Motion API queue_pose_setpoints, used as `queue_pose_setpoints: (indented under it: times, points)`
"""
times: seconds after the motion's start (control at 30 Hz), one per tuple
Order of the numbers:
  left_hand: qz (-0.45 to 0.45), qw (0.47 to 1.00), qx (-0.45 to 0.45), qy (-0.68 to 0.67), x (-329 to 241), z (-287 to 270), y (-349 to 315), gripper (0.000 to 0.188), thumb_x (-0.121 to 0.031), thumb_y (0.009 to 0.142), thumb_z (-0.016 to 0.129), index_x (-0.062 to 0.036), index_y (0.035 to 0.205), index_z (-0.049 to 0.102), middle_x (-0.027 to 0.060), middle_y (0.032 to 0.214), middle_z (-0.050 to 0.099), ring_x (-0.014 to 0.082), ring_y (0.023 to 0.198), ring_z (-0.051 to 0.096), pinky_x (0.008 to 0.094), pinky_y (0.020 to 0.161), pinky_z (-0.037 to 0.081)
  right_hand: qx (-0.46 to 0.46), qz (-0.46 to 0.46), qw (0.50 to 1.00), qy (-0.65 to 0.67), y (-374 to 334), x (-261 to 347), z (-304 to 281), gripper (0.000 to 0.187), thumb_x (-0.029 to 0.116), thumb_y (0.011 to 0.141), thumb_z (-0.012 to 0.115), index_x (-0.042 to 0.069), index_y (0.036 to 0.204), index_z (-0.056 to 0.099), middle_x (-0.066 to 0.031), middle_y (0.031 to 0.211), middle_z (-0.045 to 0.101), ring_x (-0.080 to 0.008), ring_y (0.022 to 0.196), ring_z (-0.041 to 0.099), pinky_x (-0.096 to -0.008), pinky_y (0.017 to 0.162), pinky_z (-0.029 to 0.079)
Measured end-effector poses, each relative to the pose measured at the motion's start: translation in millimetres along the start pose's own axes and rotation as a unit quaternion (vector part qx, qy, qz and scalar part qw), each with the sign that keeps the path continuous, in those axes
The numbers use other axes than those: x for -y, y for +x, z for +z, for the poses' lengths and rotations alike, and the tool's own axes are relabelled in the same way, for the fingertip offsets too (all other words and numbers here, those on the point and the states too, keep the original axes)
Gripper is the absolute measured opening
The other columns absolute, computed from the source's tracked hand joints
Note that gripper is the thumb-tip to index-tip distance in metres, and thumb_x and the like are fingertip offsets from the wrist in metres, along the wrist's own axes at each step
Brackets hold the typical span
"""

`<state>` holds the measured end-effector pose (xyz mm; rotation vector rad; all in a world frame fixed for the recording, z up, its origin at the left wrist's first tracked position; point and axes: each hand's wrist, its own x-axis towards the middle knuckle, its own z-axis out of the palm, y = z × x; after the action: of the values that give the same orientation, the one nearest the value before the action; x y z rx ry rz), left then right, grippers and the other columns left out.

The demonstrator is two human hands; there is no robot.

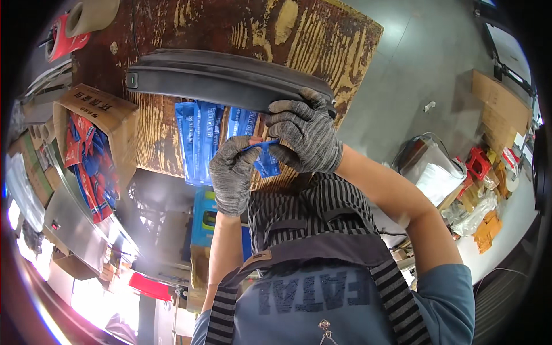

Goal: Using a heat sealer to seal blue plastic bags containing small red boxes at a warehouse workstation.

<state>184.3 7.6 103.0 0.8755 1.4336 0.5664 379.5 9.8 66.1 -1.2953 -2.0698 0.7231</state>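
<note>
Grey knitted work gloves cover both of my hands. My left hand [231,172] is closed in a pinch on the upper edge of a small blue plastic pouch [266,163]. Across from it, my right hand [305,135] grips the same pouch edge between thumb and curled fingers. Its knuckles lie against the front side of a long black bar-shaped machine [224,77], which looks like a bag sealer. More blue pouches [198,135] lie flat on the worn wooden table [158,123], left of my hands. Another blue pouch [240,121] lies partly behind my left hand.
Left of the table stands an open cardboard box [106,109] filled with red and blue packets [92,164]. Tape rolls [92,16] sit at the far left corner. On the floor at right are a bin with a clear bag [431,169] and scattered packing scraps [486,213].
</note>
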Motion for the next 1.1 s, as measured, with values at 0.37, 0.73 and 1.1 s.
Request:
queue_pose_setpoints:
  times: [0.37, 0.73, 1.1]
  points:
    - [-0.036, 0.999, 0.009, -0.011, 12.9, 12.2, 11.2, 0.009, 0.000, 0.082, 0.067, -0.0008, 0.091, 0.067, 0.0021, 0.082, 0.064, 0.0092, 0.073, 0.056, 0.0224, 0.068, 0.045, -0.005, -0.001, 0.999, -0.035, -3.5, -2.5, 8.7, 0.020, 0.018, 0.070, 0.073, 0.015, 0.087, 0.062, 0.0016, 0.095, 0.065, -0.0200, 0.110, 0.060, -0.0572, 0.102, 0.030]
    - [0.001, 1.000, -0.006, -0.020, 17.5, 10.4, 13.7, 0.010, 0.002, 0.078, 0.070, -0.0001, 0.087, 0.067, 0.0046, 0.083, 0.066, 0.0108, 0.078, 0.060, 0.0251, 0.074, 0.048, -0.017, 0.000, 0.999, -0.034, 0.0, -0.9, 7.6, 0.023, 0.019, 0.068, 0.074, 0.016, 0.087, 0.061, 0.0021, 0.089, 0.065, -0.0198, 0.108, 0.061, -0.0562, 0.099, 0.034]
    - [-0.016, 0.999, 0.024, -0.015, 18.9, 10.9, 14.2, 0.015, 0.002, 0.078, 0.071, 0.0001, 0.092, 0.069, 0.0046, 0.086, 0.066, 0.0107, 0.083, 0.059, 0.0253, 0.077, 0.048, -0.021, -0.002, 0.999, -0.046, -1.4, -2.9, 9.9, 0.025, 0.017, 0.065, 0.073, 0.014, 0.087, 0.063, 0.0012, 0.091, 0.066, -0.0196, 0.106, 0.062, -0.0562, 0.099, 0.034]
